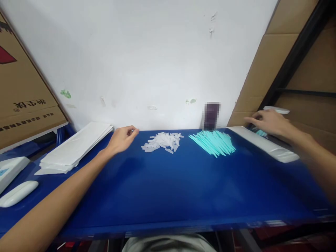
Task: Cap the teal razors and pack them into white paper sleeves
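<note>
- Left hand (122,140): over the table's far side, between the white stack and the translucent pieces; fingers curled, thumb and forefinger tips close together. Whether anything is pinched between them cannot be told.
- Right hand (274,122): at far right, fingers bent, forefinger reaching toward the wall side; whether the fingers close on anything cannot be told.
- Teal pieces (261,133): beneath the right hand, partly hidden by it.
- White rounded object (277,110): just behind the right hand, partly covered.
- Long white strip-shaped pack (265,144): flat, beside the right hand; long axis slanting from the wall at upper left to the near right.
- Teal sticks (214,142): loose heap, right of centre near the wall; slender, mostly parallel, long axes running from far left to near right.
- Translucent white pieces (164,141): short and flat, heaped left of the teal sticks and apart from them; long axes in mixed directions.
- Stack of long white sheets or sleeves (78,145): left of the left hand; long axis from near left to far right.
- White oblong case (19,193): near left edge, its length slanting toward far right.
- White box (12,171): behind the case, cut by the frame.
- Blue tabletop (157,196): beneath all, against a white wall (147,63).
</note>
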Demonstrator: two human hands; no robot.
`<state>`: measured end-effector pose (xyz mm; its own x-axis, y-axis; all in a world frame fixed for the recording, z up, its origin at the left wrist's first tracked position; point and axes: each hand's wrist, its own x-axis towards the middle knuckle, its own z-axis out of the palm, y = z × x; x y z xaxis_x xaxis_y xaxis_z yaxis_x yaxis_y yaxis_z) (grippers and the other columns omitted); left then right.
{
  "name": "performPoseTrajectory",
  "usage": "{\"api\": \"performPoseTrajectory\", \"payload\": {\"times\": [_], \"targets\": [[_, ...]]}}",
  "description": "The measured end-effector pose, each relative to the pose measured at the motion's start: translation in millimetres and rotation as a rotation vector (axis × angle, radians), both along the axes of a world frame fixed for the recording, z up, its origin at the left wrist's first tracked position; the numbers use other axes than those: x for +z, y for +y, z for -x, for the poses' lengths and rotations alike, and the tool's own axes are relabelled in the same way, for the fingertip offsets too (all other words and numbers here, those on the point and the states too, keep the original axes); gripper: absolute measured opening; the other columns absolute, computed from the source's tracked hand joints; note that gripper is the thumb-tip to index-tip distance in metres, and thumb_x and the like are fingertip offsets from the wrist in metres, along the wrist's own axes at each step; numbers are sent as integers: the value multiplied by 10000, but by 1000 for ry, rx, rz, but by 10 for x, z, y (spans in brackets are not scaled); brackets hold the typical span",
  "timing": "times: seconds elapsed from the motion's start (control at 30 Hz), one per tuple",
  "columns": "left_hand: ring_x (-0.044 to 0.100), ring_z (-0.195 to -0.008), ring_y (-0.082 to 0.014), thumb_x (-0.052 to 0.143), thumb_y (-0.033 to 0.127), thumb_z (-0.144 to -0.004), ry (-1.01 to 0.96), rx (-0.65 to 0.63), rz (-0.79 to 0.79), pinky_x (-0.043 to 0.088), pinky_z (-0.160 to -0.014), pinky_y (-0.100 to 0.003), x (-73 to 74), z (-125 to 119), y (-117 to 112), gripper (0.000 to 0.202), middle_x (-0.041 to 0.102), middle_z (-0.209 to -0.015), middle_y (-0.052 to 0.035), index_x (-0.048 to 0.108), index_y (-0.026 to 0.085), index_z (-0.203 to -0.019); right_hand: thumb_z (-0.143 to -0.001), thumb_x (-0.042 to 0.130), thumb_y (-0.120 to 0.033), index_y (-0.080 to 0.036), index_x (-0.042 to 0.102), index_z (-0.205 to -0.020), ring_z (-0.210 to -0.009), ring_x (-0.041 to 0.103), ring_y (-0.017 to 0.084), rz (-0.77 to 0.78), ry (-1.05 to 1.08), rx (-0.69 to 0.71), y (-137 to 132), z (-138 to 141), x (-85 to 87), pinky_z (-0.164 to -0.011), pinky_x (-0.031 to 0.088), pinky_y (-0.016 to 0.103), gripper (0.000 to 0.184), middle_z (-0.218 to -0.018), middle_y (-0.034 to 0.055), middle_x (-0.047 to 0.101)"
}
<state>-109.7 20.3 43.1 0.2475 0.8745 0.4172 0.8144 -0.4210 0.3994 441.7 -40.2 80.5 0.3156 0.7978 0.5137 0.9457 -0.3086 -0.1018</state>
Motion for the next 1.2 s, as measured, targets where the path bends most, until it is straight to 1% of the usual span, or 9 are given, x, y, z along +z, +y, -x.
{"api": "performPoseTrajectory", "payload": {"times": [0.07,0.13,0.2,0.3,0.43,0.57,0.73,0.97,1.2], "targets": [[478,-543,-162,386,506,-941,30,112,-94,307,-579,-281,-144,104,104,451,532,-559,1,635,183,-748,-933,495,-472,-166,650,-847,-911,580,231,38,8,100,122,263,9,-767,423,338,354,-994,163,671],[455,-539,-159,392,498,-934,107,131,-111,286,-582,-285,-265,193,135,450,519,-555,-4,571,187,-664,-986,345,-500,-173,616,-941,-958,579,234,95,7,194,216,536,-40,-793,417,332,427,-1092,171,659],[461,-543,-161,401,516,-928,156,113,-79,283,-584,-286,-341,258,131,458,536,-565,-8,551,190,-644,-959,345,-591,-197,618,-894,-867,603,251,222,17,258,277,765,-118,-744,420,350,484,-982,138,692],[483,-548,-168,402,519,-928,124,105,-51,287,-582,-291,-366,290,116,455,563,-579,-9,612,190,-694,-857,365,-781,-181,632,-769,-823,629,317,481,-9,213,314,981,-211,-806,427,461,662,-858,161,700],[471,-531,-165,406,500,-928,91,95,-49,282,-574,-298,-325,227,80,448,549,-558,-2,658,185,-733,-782,414,-848,-131,677,-843,-960,639,404,696,-75,164,324,1112,-230,-902,410,580,766,-995,236,702],[465,-534,-160,414,500,-924,102,67,-36,280,-574,-293,-309,158,24,445,547,-559,0,650,184,-716,-734,535,-823,-80,701,-935,-917,665,385,734,-52,196,353,1185,-223,-741,508,455,787,-1043,269,692],[475,-549,-158,416,488,-924,114,40,-17,286,-582,-285,-318,132,3,429,560,-577,-2,642,183,-724,-737,629,-711,-70,705,-961,-870,677,357,748,-45,205,405,1206,-269,-658,507,403,683,-1008,248,701],[513,-572,-169,416,470,-917,118,4,1,303,-594,-286,-308,106,-14,410,598,-597,-11,664,188,-752,-867,517,-559,-76,698,-910,-831,686,310,724,-76,244,427,1192,-406,-639,478,349,517,-919,222,711],[524,-567,-172,408,465,-923,123,-13,-7,301,-585,-288,-288,96,-41,411,608,-604,-10,654,195,-735,-953,385,-476,-98,673,-997,-960,676,339,665,-105,217,393,1180,-527,-718,469,376,478,-1113,261,690]]}}
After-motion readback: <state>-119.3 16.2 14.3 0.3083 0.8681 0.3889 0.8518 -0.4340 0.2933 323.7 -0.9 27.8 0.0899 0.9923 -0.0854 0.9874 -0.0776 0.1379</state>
